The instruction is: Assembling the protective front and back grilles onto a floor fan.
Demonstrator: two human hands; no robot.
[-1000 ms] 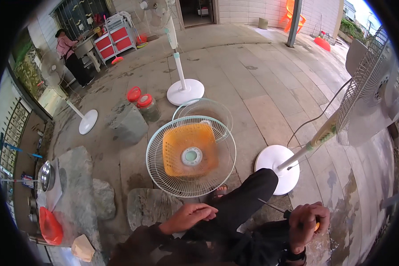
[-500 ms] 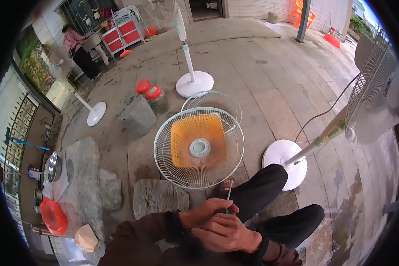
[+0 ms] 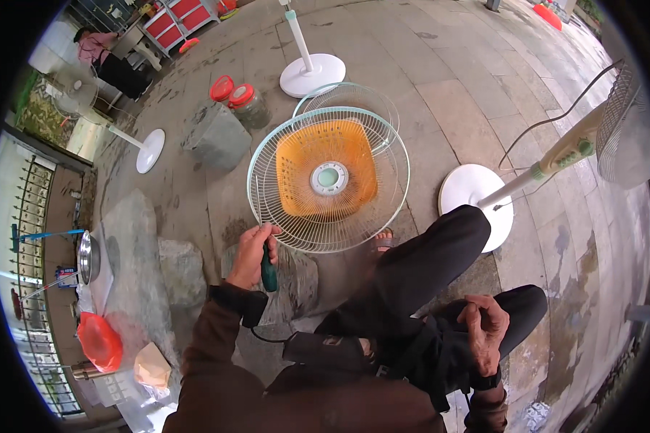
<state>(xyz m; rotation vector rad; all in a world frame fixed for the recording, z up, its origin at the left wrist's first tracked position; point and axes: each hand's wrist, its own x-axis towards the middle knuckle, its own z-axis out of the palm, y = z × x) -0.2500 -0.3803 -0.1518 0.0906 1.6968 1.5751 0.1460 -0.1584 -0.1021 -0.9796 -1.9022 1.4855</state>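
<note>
My left hand (image 3: pixel 249 256) is wrapped round the dark green handle of a screwdriver (image 3: pixel 269 273). It is beside the lower left rim of a round wire fan grille (image 3: pixel 328 245). The screwdriver's thin shaft is hard to make out against the wires. The grille has a pale green rim and hub, and sits over an orange plastic basket (image 3: pixel 361 202). Behind it, a second wire ring (image 3: pixel 383 97) partly shows. My right hand (image 3: pixel 486 328) is near my right knee, its fingers curled; what they hold, if anything, is hidden.
White-based stand fans are at the right (image 3: pixel 473 187), at the back (image 3: pixel 314 72) and at the far left (image 3: pixel 150 151). Red-lidded jars (image 3: pixel 249 108) stand by a grey stone block (image 3: pixel 220 137). At left, a stone slab (image 3: pixel 133 252) bears a red bag (image 3: pixel 100 343). A person (image 3: pixel 112 61) bends over a sink.
My hands have parted. The left hand has moved up and left to the grille's rim with the screwdriver; the right has drawn back towards my right knee. The view has tilted downward.
</note>
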